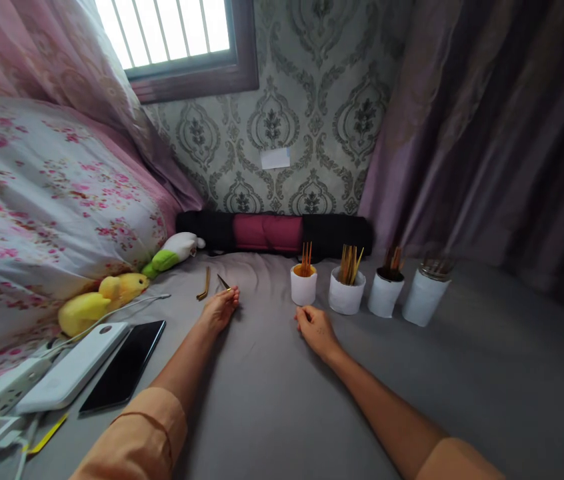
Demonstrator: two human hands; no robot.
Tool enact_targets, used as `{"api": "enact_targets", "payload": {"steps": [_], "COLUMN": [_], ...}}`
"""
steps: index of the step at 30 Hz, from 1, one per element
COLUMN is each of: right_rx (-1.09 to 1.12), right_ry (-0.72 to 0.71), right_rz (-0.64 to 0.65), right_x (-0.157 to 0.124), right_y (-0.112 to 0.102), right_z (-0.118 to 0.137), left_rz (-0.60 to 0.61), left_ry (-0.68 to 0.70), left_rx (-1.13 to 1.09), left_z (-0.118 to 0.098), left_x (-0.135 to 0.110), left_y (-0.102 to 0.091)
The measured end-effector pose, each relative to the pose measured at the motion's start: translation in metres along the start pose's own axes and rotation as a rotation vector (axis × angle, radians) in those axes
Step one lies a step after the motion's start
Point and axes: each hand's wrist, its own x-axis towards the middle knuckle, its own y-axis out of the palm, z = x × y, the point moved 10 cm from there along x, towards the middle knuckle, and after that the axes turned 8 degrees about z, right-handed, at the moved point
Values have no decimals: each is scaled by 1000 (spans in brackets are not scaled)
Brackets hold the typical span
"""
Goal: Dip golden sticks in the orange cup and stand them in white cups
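Observation:
My left hand [221, 310] rests on the grey sheet, its fingers closed on the end of thin, pointed tweezers [224, 283]. Just left of it lies a second pair, golden with a bent tip [204, 285]. My right hand [317, 332] is curled on the sheet, with nothing showing from its fingers. Right behind that hand stands a white-wrapped cup [303, 288] holding thin orange sticks [307, 259]. To its right are a wider white cup [347, 297] with yellowish sticks [350, 265], a white cup with brown sticks [385, 298], and a taller white container [423, 300] with blurred thin sticks.
At the left lie a black phone [125, 367], a white power bank [75, 367], a power strip [5, 390] and a cable. Yellow [85, 312] and green-and-white [175, 252] plush toys rest against floral bedding. A black-and-maroon roll [268, 232] lies along the wall.

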Motion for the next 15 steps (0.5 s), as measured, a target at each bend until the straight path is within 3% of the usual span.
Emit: {"api": "enact_targets", "payload": {"steps": [15], "right_rx": [5], "right_ry": [20], "right_rz": [6], "right_x": [-1], "right_y": [-1], "right_z": [0], "left_rz": [141], "left_ry": [57], "left_rx": [80], "left_z": [30], "left_x": [-40], "left_y": [47]}}
